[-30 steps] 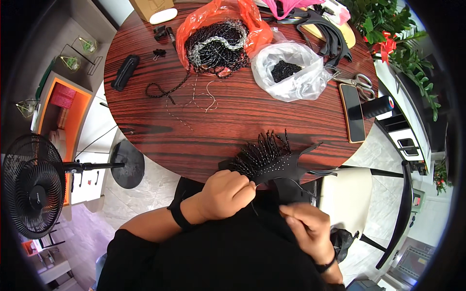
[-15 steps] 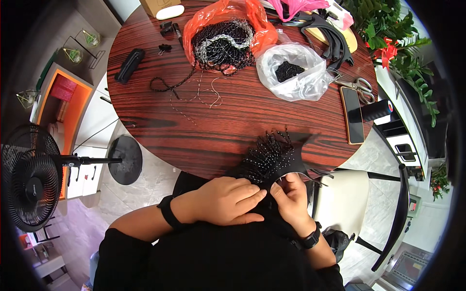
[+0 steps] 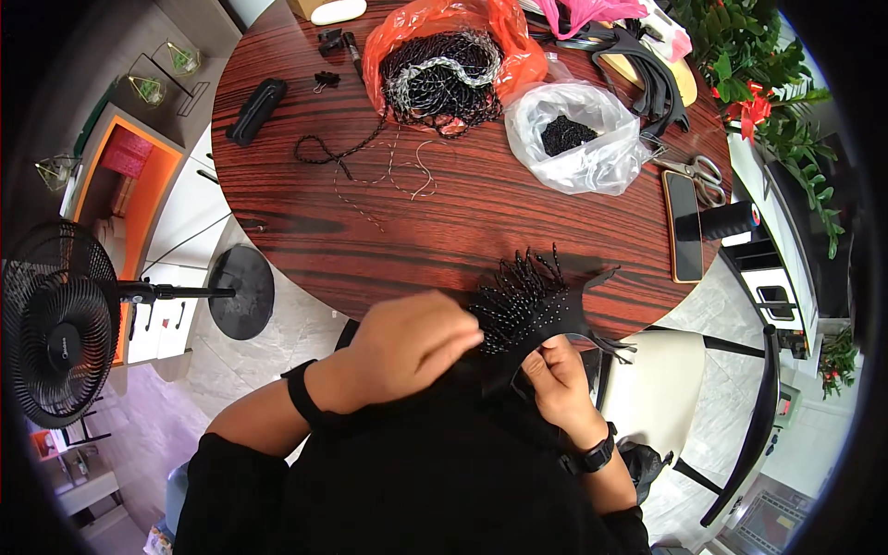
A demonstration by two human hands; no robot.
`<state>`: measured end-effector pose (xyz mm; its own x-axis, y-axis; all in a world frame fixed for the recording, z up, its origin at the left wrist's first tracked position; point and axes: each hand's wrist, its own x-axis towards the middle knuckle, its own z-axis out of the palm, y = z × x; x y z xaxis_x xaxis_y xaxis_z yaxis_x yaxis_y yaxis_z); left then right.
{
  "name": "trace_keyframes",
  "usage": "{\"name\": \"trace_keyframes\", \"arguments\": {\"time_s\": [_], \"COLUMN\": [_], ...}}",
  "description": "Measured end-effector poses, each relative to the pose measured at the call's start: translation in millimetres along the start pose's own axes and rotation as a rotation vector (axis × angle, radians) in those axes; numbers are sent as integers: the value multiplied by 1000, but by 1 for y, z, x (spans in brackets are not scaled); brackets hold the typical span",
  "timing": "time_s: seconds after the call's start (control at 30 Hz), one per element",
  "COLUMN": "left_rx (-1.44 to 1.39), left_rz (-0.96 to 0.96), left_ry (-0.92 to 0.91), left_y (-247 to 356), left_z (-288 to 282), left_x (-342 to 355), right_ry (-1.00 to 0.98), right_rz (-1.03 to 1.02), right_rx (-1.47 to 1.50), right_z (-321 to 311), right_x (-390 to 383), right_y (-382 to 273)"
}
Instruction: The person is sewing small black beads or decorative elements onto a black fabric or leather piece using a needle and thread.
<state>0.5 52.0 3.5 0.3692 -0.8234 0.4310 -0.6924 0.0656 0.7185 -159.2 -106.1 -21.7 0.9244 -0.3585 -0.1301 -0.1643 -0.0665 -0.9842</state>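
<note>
Black beaded piece (image 3: 557,317) sat at the near edge of the worktop (image 3: 416,250), long axis slanting away to the right. Right hand (image 3: 561,384) was nearer, pinching its lower edge; left hand (image 3: 402,347) hung left of the beaded fringe (image 3: 518,298), honestly too blurry to tell if it gripped anything.

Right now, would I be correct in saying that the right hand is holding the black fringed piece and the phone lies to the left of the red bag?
Not quite: the head view shows the phone to the right of the red bag. The right hand is indeed holding the black fringed piece.
</note>
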Motion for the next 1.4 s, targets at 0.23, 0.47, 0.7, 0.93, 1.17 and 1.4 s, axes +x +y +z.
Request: {"name": "trace_keyframes", "arguments": {"time_s": [0.23, 0.47, 0.7, 0.93, 1.17, 1.4], "left_rx": [-134, -108, -67, 210, -87, -156], "left_rz": [-340, -306, -195, -188, -410, -418], "left_ry": [-165, -156, -139, -67, -90, -123], "left_y": [1, -2, -4, -8, -1, -14], "left_z": [3, 11, -8, -52, -61, -58], "left_x": [15, 16, 18, 25, 28, 30], "right_ry": [-94, -105, -49, -6, 33, 212], "right_rz": [61, 48, 93, 131, 135, 254], "right_rx": [85, 97, 76, 150, 199, 238], "right_z": [-8, -6, -5, -4, -1, 4], "right_x": [-6, -2, -1, -1, -3, -10], "right_y": [20, 8, 10, 1, 2, -15]}}
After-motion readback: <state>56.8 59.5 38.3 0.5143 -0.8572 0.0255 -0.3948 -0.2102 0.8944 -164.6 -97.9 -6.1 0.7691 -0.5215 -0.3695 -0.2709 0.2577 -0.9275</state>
